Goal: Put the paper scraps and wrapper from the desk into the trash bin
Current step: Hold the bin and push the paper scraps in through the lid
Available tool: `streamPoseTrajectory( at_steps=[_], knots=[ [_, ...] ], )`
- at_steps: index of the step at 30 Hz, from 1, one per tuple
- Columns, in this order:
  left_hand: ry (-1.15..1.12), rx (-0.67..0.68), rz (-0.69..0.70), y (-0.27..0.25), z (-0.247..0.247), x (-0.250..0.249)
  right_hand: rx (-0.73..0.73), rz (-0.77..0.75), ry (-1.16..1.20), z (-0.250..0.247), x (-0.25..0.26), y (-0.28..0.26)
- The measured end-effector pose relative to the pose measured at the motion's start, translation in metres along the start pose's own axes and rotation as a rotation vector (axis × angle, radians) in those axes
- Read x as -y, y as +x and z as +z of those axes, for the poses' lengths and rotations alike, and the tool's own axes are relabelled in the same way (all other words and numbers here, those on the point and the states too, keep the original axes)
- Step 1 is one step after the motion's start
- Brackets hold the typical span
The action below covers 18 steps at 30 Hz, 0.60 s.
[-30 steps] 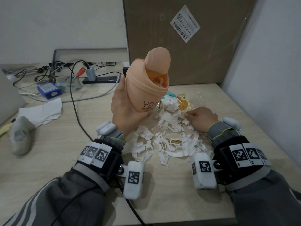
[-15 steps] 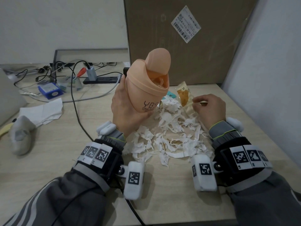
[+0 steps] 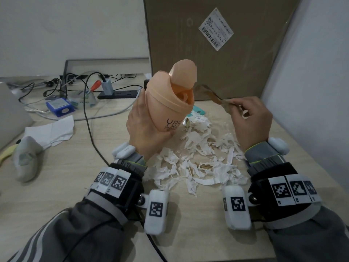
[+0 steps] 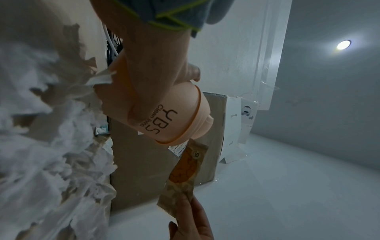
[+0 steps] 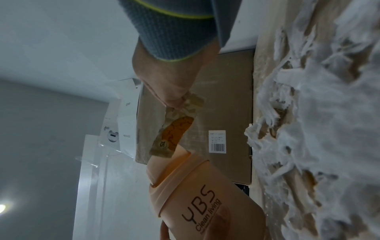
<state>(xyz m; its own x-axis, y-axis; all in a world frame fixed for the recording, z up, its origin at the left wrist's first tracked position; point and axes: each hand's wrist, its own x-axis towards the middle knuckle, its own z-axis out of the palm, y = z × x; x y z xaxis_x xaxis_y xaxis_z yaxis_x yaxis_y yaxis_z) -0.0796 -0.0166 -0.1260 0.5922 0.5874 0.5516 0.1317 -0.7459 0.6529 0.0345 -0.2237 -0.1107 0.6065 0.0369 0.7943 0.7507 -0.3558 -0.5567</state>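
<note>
The bin is gripped in the left hand, tilted toward the right hand, where the wrapper is pinched — its far end just at the bin's mouth. Scraps are left between the wrists. A flimsy wrapper could be snagged on the lid — and dropped short.

grey striped sleeves, blk wristbands w/ markers
</note>
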Motion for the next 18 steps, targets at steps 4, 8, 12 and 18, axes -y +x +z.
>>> streamPoseTrajectory(
  at_steps=[4,8,12,18],
  knots=[
    [0.023,0.007,0.023,-0.0005,-0.0007,-0.0022,-0.001,-0.129,-0.001,-0.0010,0.0041,-0.0009],
    [0.019,0.051,0.094,-0.0033,-0.0038,-0.0033,0.003,-0.210,-0.066,0.0001,0.0027,-0.0006],
    [0.060,0.113,0.173,-0.0029,-0.0032,-0.0004,0.005,-0.271,-0.122,0.0012,0.0035,-0.0006],
    [0.076,0.133,0.251,-0.0023,0.0003,0.0051,0.091,-0.298,-0.002,0.0015,0.0115,-0.0025]
  ],
)
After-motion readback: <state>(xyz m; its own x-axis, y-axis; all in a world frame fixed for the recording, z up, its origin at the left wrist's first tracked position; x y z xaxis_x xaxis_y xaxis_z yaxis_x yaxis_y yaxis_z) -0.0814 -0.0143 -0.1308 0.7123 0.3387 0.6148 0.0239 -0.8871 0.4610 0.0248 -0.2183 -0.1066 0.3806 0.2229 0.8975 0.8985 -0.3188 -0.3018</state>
